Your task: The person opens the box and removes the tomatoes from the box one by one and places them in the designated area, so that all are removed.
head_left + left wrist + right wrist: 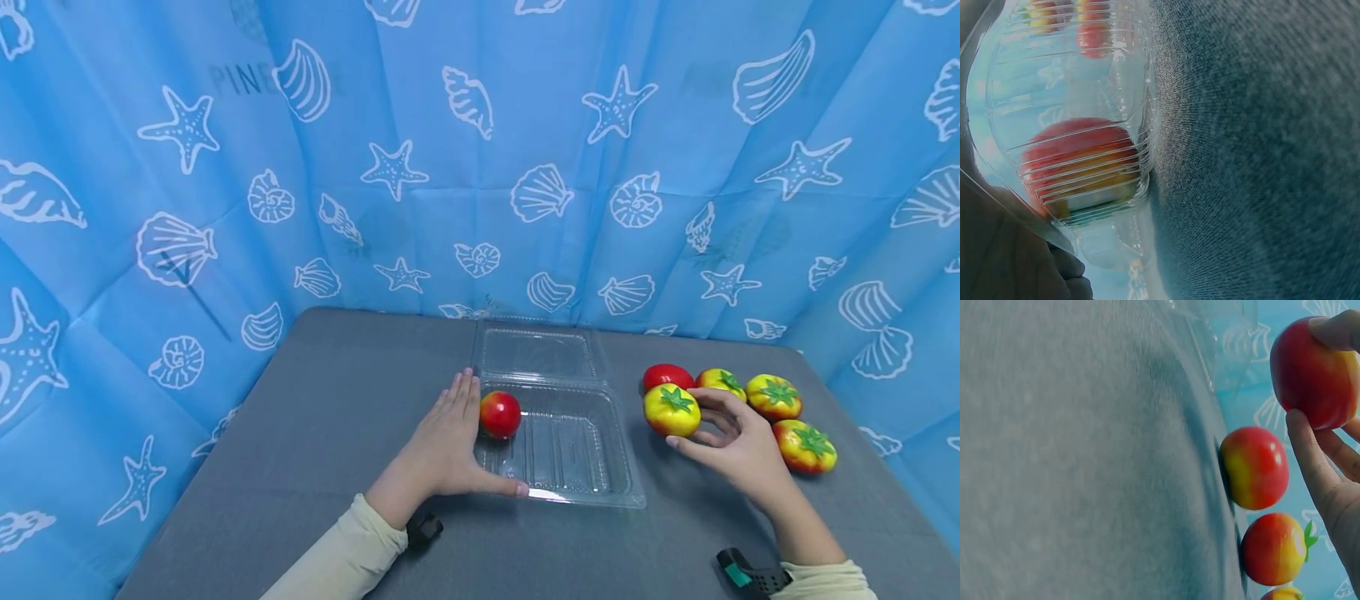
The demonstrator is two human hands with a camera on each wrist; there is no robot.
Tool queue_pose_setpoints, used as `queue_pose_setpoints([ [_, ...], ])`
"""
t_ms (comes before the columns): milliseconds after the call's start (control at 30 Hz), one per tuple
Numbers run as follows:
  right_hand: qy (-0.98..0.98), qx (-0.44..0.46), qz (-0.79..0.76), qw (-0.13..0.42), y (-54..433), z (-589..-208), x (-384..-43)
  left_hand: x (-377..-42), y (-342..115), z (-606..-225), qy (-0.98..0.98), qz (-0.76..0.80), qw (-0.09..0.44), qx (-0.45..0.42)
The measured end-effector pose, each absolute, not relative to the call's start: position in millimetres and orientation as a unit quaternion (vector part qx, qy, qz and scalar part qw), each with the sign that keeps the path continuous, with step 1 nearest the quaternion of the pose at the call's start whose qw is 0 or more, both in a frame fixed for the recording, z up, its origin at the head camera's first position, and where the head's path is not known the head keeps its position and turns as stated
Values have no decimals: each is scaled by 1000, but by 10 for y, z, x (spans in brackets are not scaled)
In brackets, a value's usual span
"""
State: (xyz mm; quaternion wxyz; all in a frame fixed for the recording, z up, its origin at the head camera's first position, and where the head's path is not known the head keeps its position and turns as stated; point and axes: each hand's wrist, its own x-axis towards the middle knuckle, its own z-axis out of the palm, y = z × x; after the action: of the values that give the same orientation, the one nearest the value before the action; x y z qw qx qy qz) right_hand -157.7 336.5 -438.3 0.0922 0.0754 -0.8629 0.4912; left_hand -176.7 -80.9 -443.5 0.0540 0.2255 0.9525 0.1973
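Note:
My right hand (738, 437) pinches a yellow-and-red toy fruit with a green star-shaped leaf top (672, 410) between thumb and fingers. In the right wrist view this fruit (1316, 372) is held above the table, its red underside showing. My left hand (447, 446) lies against a clear plastic clamshell box (622, 433), straight fingers along the left side and thumb at the front rim. Inside the box's left end sits a red round fruit (500, 415), seen through the ribbed wall as red and yellow (1082, 162). The lid (536, 354) is folded back flat behind the box.
At the right of the grey table (360, 375) lie a red fruit (667, 377) and more yellow-and-red ones, a back one (722, 382), a right one (775, 397) and a front one (805, 447). A blue shell-patterned curtain (480, 167) hangs behind the table.

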Motion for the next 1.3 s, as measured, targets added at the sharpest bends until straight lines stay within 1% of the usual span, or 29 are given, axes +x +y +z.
queue_pose_setpoints([
  [233,-873,68,477,79,3445,-4406,-1585,-1770,-810,-4444,954,193,55,225],
  [700,-878,47,475,27,3547,-4466,-1630,-1752,-811,-4442,955,192,54,221],
  [1000,-889,34,456,10,3599,-4474,-1655,-1762,-810,-4444,954,193,57,222],
  [1300,-908,13,417,-22,3625,-4504,-1681,-1778,-810,-4451,953,198,57,223],
])
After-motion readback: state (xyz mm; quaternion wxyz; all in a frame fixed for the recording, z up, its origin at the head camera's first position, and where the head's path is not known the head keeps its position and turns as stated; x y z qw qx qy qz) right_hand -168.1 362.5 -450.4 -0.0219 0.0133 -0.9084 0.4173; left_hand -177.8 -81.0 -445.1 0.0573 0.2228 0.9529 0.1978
